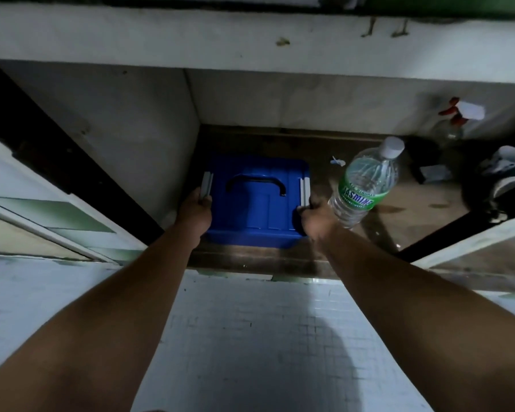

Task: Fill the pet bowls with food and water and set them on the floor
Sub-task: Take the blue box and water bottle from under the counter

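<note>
The green label [359, 194] on the bottle [366, 173], just right of the fingers [304, 207] of the right hand [318, 217], reads "JASMINE"; the smaller print around it is too blurred.

Home kitchen here, down at floor level: a low cupboard [125, 120] under a white counter [220, 34], its doors [42, 209] standing open left of the left hand [195, 214] and right of the right hand [317, 217]. Blue storage box [256, 203] between both hands, drinking-water bottle [363, 185] just right of the right hand, spray bottles [458, 120] beyond it, small white floor tiles [250, 337] beneath.
</note>
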`<state>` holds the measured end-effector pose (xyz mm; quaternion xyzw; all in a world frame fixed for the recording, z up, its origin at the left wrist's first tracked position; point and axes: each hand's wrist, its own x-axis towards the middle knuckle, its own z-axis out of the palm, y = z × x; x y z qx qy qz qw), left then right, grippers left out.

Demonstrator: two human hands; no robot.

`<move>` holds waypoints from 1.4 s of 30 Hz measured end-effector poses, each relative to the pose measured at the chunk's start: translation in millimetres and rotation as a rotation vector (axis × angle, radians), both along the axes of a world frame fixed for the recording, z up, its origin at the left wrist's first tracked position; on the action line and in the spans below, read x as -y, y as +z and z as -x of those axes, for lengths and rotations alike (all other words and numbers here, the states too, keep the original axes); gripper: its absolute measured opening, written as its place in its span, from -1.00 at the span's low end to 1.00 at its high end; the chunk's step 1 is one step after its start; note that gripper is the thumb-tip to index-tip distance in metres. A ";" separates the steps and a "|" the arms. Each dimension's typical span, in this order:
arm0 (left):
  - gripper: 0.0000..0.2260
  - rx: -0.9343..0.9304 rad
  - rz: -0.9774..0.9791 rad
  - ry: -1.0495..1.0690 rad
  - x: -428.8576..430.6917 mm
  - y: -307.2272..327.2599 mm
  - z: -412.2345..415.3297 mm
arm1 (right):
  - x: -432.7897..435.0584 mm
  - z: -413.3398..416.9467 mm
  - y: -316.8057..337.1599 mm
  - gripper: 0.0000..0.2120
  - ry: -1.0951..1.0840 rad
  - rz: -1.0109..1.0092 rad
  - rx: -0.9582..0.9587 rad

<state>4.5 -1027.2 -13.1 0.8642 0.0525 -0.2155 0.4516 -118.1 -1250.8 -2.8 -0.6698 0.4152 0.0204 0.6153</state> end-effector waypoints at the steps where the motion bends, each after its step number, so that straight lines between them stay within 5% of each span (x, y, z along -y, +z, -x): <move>1: -0.55 -0.004 0.016 0.008 0.1 2.4 1.6 | -2.1 1.0 0.7 -0.52 -0.016 -0.050 0.026; 4: -0.55 0.001 0.054 0.034 -4.9 4.8 10.6 | -8.9 9.0 5.1 -0.33 -0.047 -0.178 0.043; 10: -0.56 0.009 0.044 0.045 -29.2 53.2 54.8 | -26.8 52.2 52.2 -0.36 -0.124 -0.229 0.067; 15: -0.50 -0.016 0.147 0.095 -47.6 146.8 115.1 | -44.5 98.8 158.4 -0.48 -0.220 -0.196 0.102; 29: -0.62 -0.184 0.212 0.127 -113.7 405.4 292.2 | -99.2 271.2 410.2 -0.47 0.057 -0.038 -0.021; 42: -0.56 0.049 0.240 0.214 -113.4 587.6 289.2 | -88.1 250.4 570.7 -0.49 0.105 -0.031 0.203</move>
